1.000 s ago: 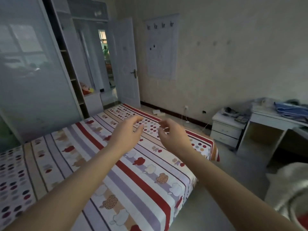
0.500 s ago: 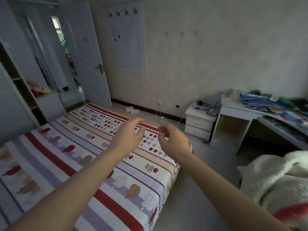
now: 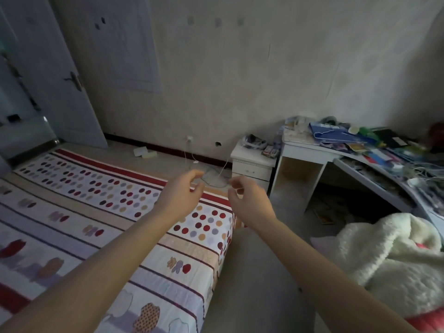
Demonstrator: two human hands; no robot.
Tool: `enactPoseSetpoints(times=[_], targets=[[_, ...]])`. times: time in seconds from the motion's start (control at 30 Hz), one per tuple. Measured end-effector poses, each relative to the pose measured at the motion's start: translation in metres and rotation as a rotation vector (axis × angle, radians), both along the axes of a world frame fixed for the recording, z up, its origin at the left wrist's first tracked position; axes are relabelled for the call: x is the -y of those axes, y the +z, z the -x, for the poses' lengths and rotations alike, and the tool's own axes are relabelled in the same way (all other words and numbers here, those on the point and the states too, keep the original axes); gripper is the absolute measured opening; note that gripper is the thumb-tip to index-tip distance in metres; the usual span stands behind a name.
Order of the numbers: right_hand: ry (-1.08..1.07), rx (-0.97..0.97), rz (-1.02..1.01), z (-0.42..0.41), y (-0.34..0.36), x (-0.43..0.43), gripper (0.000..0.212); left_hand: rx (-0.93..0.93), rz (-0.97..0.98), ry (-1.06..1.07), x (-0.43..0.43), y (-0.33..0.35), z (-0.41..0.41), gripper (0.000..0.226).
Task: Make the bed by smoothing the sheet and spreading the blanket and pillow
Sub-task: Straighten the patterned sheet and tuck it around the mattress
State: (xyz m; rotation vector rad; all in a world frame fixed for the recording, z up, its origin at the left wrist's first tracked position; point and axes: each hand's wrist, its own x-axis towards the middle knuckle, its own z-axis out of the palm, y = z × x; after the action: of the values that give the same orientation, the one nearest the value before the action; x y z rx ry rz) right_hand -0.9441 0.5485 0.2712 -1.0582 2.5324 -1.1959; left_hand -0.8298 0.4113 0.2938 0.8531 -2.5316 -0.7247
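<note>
While the sheet [image 3: 101, 212] lies smooth, both hands, left hand [image 3: 179, 197] and right hand [image 3: 248, 200], hang loose and empty, the blanket [image 3: 389, 260] still heaped right.

The left hand [image 3: 179, 200] and right hand [image 3: 249, 203] are bare, on slender, bare forearms [image 3: 108, 265].
</note>
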Motion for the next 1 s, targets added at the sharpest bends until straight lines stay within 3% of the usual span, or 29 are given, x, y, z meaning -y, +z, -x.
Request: enactPoseSetpoints(times=[0.5, 1.0], targets=[[0.151, 0.008, -0.024, 0.251, -0.025, 0.082, 0.030, 0.022, -0.041, 0.118, 0.053, -0.023, 0.215, 0.042], [0.297, 0.026, -0.031, 0.432, -0.033, 0.263, 0.027, -0.040, -0.079, 0.174, 0.214, -0.039, 0.389, 0.040]])
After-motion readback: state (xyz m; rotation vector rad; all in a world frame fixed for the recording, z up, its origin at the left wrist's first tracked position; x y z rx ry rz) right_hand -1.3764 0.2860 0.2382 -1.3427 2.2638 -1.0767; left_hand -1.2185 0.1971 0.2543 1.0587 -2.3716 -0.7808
